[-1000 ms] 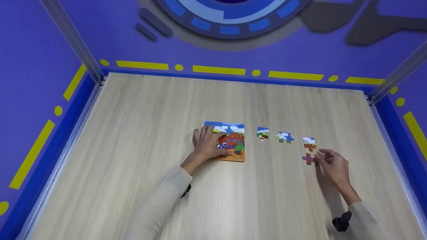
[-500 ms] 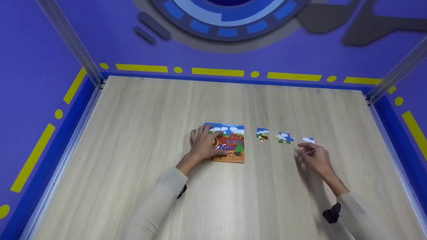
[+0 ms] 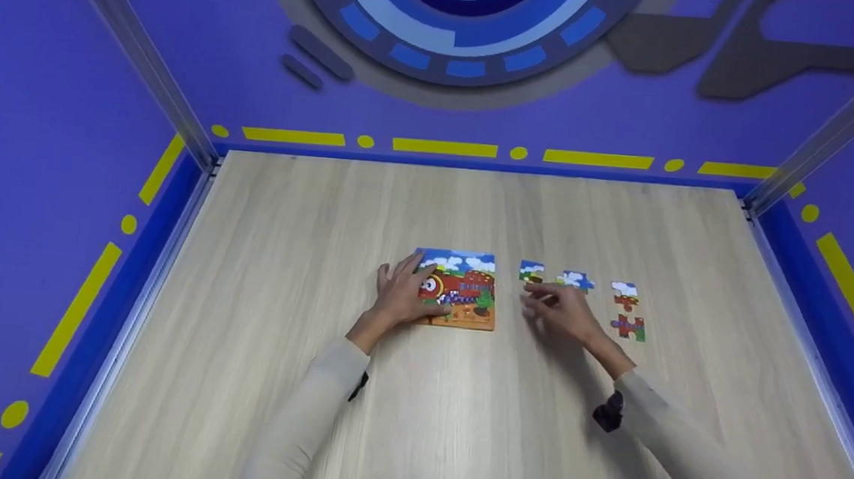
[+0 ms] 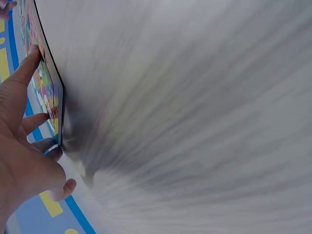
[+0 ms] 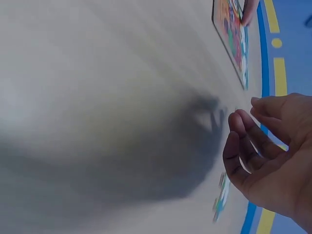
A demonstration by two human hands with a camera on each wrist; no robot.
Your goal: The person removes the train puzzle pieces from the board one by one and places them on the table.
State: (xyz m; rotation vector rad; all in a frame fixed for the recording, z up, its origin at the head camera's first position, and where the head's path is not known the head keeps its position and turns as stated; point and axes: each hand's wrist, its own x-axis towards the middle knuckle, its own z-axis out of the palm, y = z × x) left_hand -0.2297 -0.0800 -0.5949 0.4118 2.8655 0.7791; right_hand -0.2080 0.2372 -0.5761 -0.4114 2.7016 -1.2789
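A square picture puzzle lies flat on the table, showing a red figure under a blue sky. My left hand rests spread on its left part, thumb low and fingertips near the upper left; the left wrist view shows that hand touching the puzzle. The right hand hovers above the table, right of the puzzle, fingers loosely bent. In the right wrist view no object shows between thumb and fingers of this hand. Just beyond it lie a small piece and another, partly covered.
Farther right, a cloud-and-red piece lies above a red, purple and green one. Blue walls with yellow marks enclose the wooden table at the back and sides.
My right hand has moved left from the rightmost pieces toward the puzzle, uncovering those pieces. My left hand has shifted slightly, and more of the red figure's face shows.
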